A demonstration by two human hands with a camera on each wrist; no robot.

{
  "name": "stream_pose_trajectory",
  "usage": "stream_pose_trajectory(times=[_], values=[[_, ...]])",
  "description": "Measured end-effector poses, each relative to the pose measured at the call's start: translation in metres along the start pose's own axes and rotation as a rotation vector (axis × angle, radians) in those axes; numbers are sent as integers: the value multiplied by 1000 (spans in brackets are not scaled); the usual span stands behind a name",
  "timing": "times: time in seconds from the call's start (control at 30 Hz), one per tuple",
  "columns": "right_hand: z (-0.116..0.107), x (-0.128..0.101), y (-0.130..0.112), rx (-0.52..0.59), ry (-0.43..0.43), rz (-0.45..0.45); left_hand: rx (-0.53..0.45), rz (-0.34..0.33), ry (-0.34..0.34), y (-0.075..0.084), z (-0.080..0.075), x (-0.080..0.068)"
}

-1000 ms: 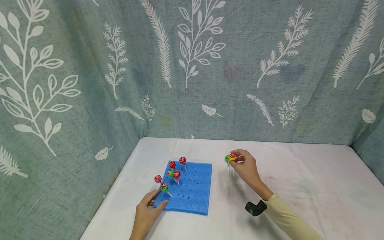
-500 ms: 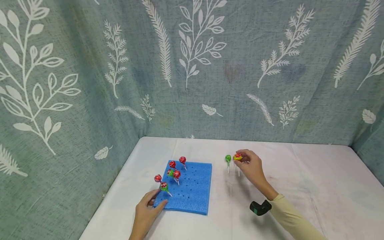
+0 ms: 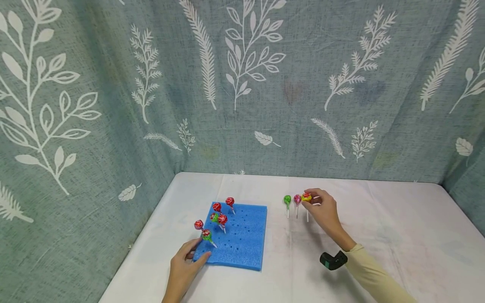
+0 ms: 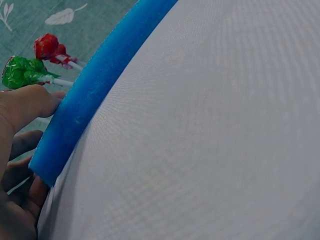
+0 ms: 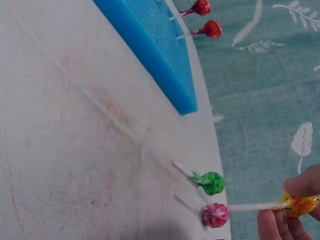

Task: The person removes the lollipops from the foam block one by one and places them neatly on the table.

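In the head view my right hand point(image 3: 323, 210) pinches a yellow lollipop point(image 3: 306, 197) by its wrapped head, its white stick hanging down. Just left of it lie a pink lollipop point(image 3: 297, 199) and a green lollipop point(image 3: 287, 199) on the white table. The right wrist view shows the thumb and fingers around the yellow head point(image 5: 300, 205). My left hand point(image 3: 184, 263) grips the near left corner of a blue foam board point(image 3: 246, 252), thumb on top. Red and green lollipops point(image 3: 206, 235) stand in the board's left side, heads leaning left.
Small holes dot the board's right part. White tablecloth point(image 3: 379, 235) covers the table, which reaches back to a grey-green curtain point(image 3: 284, 147) with white leaf prints. A black device point(image 3: 333, 260) sits at my right wrist.
My right hand has moved right with the yellow lollipop, away from the green one. The pink lollipop now shows between them. My left hand and the foam board stay put.
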State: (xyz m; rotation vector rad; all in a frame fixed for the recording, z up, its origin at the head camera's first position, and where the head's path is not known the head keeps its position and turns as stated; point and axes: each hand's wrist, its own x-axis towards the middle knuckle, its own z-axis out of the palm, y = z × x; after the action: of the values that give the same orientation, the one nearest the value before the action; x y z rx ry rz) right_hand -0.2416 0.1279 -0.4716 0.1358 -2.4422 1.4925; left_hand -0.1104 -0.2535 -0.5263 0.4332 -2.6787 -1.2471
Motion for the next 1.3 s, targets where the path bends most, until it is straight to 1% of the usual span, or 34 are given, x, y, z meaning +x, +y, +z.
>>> stream_pose_trajectory(times=[0.2, 0.4, 0.53, 0.77, 0.87, 1.0, 1.13, 1.3], values=[[-5, 2, 5, -4, -7, 26, -7, 8, 4, 0, 0, -1], [-9, 3, 9, -26, 1, 36, -14, 2, 1, -1, 0, 0], [-11, 4, 13, -42, 0, 65, -22, 9, 3, -1, 0, 0], [-16, 5, 21, -57, -1, 75, -21, 25, 28, 0, 1, -1], [-18, 6, 24, -64, -6, 94, -25, 34, 33, 0, 0, -1], [-19, 8, 27, -55, -9, 125, -23, 26, 25, 0, 0, -1], [-21, 9, 30, -57, -8, 132, -16, 12, 15, 0, -1, -2], [-21, 12, 35, -64, -4, 162, -38, 38, 25, 1, -1, -2]])
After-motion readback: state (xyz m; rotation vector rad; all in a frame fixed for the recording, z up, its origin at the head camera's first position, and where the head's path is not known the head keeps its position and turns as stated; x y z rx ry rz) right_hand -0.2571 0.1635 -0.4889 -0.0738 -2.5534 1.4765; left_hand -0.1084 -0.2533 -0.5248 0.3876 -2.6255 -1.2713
